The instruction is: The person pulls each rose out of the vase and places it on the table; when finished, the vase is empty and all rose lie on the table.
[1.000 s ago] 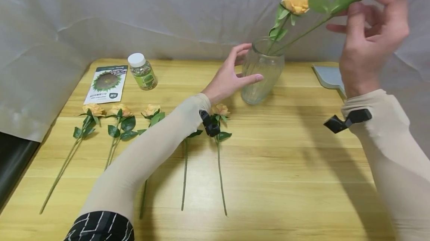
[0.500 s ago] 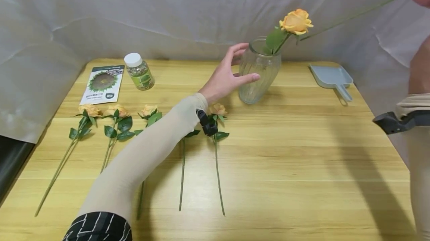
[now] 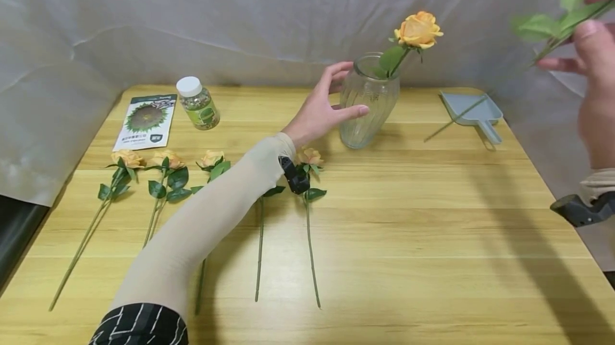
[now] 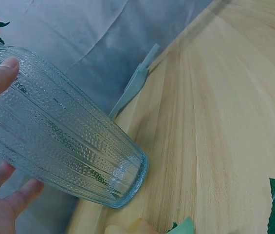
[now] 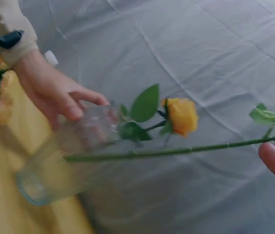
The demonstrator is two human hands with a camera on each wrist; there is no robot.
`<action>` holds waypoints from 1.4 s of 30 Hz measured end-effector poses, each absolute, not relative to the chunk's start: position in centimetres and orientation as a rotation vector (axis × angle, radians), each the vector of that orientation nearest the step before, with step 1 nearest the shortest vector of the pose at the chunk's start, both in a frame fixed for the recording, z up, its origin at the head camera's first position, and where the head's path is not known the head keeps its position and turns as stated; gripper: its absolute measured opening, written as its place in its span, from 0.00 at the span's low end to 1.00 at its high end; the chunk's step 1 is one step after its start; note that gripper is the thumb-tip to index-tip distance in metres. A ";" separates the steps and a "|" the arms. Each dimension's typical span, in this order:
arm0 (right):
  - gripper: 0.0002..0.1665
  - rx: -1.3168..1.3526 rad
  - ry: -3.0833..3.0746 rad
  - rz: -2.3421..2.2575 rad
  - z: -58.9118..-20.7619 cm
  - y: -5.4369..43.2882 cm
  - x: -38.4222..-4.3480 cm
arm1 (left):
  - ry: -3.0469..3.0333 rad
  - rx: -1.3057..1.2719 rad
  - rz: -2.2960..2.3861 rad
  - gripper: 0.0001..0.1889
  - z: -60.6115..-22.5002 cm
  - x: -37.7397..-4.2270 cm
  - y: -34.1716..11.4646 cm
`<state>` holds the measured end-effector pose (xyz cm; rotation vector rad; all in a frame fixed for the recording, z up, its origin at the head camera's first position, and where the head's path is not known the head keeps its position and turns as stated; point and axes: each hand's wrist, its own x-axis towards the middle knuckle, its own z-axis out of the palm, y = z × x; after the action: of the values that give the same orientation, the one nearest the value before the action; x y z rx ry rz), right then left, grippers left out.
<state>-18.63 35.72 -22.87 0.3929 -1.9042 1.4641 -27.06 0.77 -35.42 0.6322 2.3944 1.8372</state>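
My left hand [image 3: 321,112] holds the ribbed clear glass vase [image 3: 372,120] at the back of the table, thumb on the near side and fingers round the left. A yellow rose [image 3: 419,30] leans right out of the vase's mouth. At the upper right, my right hand [image 3: 596,56] pinches another rose by its leafy green stem [image 5: 191,149]. That stem slants down to the left, its lower end apart from the vase in the head view; the bloom is out of frame. In the left wrist view the vase [image 4: 69,131] appears tilted by the camera.
Several roses lie in a row on the wooden table [image 3: 408,259], some partly under my left forearm. A seed packet [image 3: 145,120] and a white-capped jar [image 3: 199,104] stand back left. A grey-blue dustpan [image 3: 468,107] lies back right. Grey cloth hangs behind.
My right hand moved right, out past the frame's edge, and came partly back with its rose, whose stem has swung downward. The rose in the vase settled lower. My left hand stayed on the vase.
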 end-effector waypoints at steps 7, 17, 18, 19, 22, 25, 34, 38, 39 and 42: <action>0.26 0.487 -1.712 2.048 -25.3 35.0 -17.3 | 2.393 0.641 1.842 0.52 -35.7 -27.3 0.8; 0.26 0.572 -2.115 2.128 -29.0 35.0 -16.9 | 2.379 0.642 1.858 0.51 -35.6 -27.3 0.7; 0.25 0.576 -2.146 2.137 -29.4 35.1 -16.8 | 2.379 0.642 1.857 0.51 -35.6 -27.3 0.7; 0.25 0.583 -2.166 2.156 -29.8 35.0 -16.8 | 2.379 0.639 1.855 0.51 -35.5 -27.2 0.7; 0.24 0.588 -2.255 2.168 -31.1 34.9 -16.8 | 2.379 0.634 1.853 0.51 -35.3 -26.9 0.8; 0.23 0.558 -2.388 2.119 -32.3 34.5 -16.8 | 2.384 0.636 1.854 0.51 -35.4 -27.0 0.8; 0.22 0.443 -2.772 1.869 -35.3 32.7 -16.3 | 2.391 0.629 1.840 0.51 -35.7 -27.3 0.8; 0.22 0.498 -2.825 1.892 -36.7 32.2 -16.3 | 2.394 0.628 1.834 0.51 -35.6 -27.3 0.7; 0.22 0.510 -2.840 1.904 -37.0 32.1 -16.3 | 2.392 0.629 1.833 0.51 -35.6 -27.3 0.8; 0.22 0.535 -2.880 1.937 -37.7 31.6 -16.3 | 2.394 0.631 1.829 0.51 -35.5 -27.2 0.7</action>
<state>-16.27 31.64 -37.67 0.5352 -2.8804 1.9368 -27.25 0.74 -35.52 0.6309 2.3938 1.8286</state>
